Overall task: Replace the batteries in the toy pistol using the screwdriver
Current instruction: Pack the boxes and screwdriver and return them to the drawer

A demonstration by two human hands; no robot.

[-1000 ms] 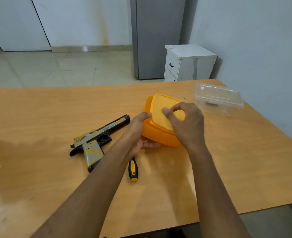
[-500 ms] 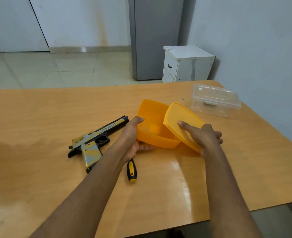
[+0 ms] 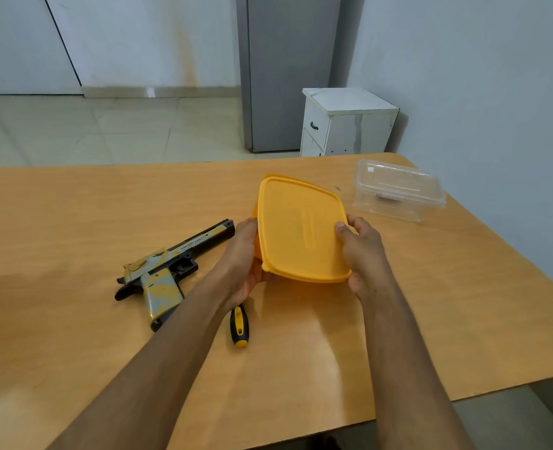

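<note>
The toy pistol, black with yellow and grey camouflage, lies on its side on the wooden table, left of my hands. A screwdriver with a black and yellow handle lies by my left wrist, its shaft hidden under the hand. Both hands hold an orange plastic box, lifted and tilted toward me, with its orange lid covering it. My left hand grips the box's left side from below. My right hand holds the lid's right edge, thumb on top. The box's contents are hidden.
A clear plastic container with its lid on sits near the table's far right corner. Beyond the table stand a small white cabinet and a grey fridge. A wall runs close along the table's right side.
The lid was taken off and held to the right of the open box half a second ago. Now it lies over the box again, and both hands have lifted the box toward me.
</note>
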